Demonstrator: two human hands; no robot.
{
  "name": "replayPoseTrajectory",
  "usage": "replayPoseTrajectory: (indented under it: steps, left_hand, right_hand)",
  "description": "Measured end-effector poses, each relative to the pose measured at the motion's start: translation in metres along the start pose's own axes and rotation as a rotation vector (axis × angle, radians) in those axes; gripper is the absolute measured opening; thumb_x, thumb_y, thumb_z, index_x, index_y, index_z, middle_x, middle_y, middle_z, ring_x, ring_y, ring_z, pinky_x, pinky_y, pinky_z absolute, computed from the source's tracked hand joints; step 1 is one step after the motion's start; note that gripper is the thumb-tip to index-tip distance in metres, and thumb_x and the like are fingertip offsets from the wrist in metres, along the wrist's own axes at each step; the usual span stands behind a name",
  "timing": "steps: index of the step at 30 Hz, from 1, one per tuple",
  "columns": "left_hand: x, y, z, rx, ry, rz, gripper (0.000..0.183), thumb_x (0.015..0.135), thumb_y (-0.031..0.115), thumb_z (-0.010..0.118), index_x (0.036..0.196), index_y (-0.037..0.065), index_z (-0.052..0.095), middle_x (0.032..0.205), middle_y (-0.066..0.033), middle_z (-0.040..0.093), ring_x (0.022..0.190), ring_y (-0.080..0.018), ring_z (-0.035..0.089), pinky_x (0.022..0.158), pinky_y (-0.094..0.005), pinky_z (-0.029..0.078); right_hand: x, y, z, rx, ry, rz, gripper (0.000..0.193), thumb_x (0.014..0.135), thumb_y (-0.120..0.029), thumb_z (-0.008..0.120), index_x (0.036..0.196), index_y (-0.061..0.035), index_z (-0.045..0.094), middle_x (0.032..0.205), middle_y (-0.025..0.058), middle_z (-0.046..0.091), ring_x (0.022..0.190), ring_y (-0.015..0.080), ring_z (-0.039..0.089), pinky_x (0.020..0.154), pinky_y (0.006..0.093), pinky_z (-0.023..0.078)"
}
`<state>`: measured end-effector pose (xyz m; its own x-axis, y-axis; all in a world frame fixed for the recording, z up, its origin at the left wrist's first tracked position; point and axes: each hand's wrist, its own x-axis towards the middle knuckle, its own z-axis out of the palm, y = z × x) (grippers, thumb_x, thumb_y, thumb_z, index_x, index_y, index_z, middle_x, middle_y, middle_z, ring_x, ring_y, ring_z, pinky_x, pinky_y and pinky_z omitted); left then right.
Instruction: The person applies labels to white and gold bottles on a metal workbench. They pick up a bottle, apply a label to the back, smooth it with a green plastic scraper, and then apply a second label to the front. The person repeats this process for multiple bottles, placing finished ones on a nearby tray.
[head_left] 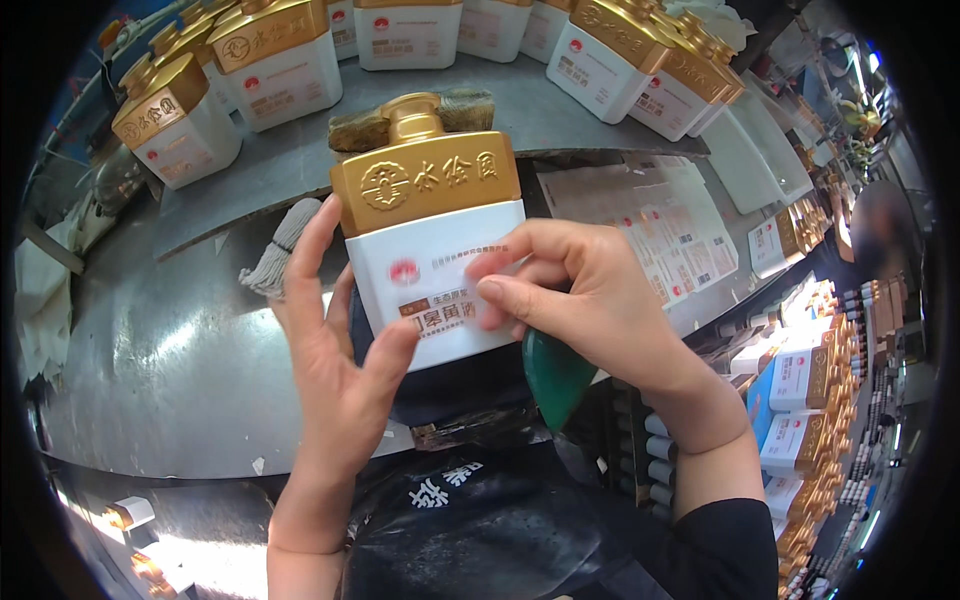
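A flat white bottle (440, 255) with a gold shoulder and neck lies tilted back in front of me, its neck against a worn brown padded roll (465, 112). My left hand (335, 330) cups the bottle's left side, index finger at the gold edge, thumb over the lower front. At the printed front, my right hand (590, 295) has thumb and index finger pinched together; whether a thin piece of film is between them cannot be made out. A green teardrop-shaped scraper (556, 380) sticks out below the right hand, held under its curled fingers.
Similar bottles (275, 70) stand along the back of the metal table (150, 300). Printed label sheets (650, 235) lie right of the bottle, a white tray (755, 150) beyond. A grey cloth bundle (280, 245) sits at left. More bottles (800, 370) fill the right side, near another person.
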<state>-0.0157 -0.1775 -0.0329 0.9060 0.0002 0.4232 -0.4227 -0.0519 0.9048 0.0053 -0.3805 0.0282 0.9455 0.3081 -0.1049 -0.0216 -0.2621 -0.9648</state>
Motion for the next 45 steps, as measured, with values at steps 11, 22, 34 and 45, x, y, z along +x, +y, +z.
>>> replayPoseTrajectory:
  steps: [11,22,34,45]
  left_hand:
    - [0.018,-0.006,0.007,0.089,0.031,-0.014,0.067,0.092,0.016,0.062,0.148,0.004,0.027,0.146,-0.0160,0.032,0.134,-0.0265,0.036,0.110,-0.0438,0.035]
    - [0.020,-0.012,0.001,0.066,0.053,-0.018,0.070,0.091,0.016,0.065,0.148,0.003,0.028,0.144,-0.0133,0.033,0.131,-0.0253,0.038,0.108,-0.0418,0.037]
    - [0.015,-0.001,-0.002,0.304,0.003,0.058,0.049,0.093,0.016,0.062,0.138,0.003,0.048,0.151,-0.0146,0.033,0.139,-0.0267,0.031,0.115,-0.0439,0.025]
    - [0.005,0.000,-0.020,0.538,-0.214,0.021,0.044,0.087,0.018,0.067,0.131,0.015,0.063,0.150,-0.0202,0.036,0.141,-0.0326,0.025,0.116,-0.0400,0.016]
  right_hand:
    - [0.007,0.010,-0.016,-0.424,0.259,-0.148,0.043,0.086,-0.020,0.071,0.121,-0.0004,0.055,0.061,0.0035,0.059,0.059,0.0109,0.057,0.057,0.0257,0.042]
    - [0.020,0.015,-0.011,-0.304,0.128,-0.075,0.071,0.080,-0.024,0.078,0.135,0.0064,0.046,0.058,-0.0018,0.051,0.055,0.0036,0.046,0.053,0.0199,0.034]
    - [0.014,0.021,-0.017,-0.232,0.081,-0.014,0.070,0.079,-0.029,0.078,0.133,0.0051,0.048,0.059,0.0033,0.055,0.054,0.0090,0.052,0.053,0.0245,0.040]
    - [0.005,0.036,-0.015,-0.257,0.067,-0.075,0.065,0.080,-0.033,0.077,0.128,0.0049,0.053,0.062,0.0031,0.057,0.057,0.0097,0.055,0.054,0.0261,0.043]
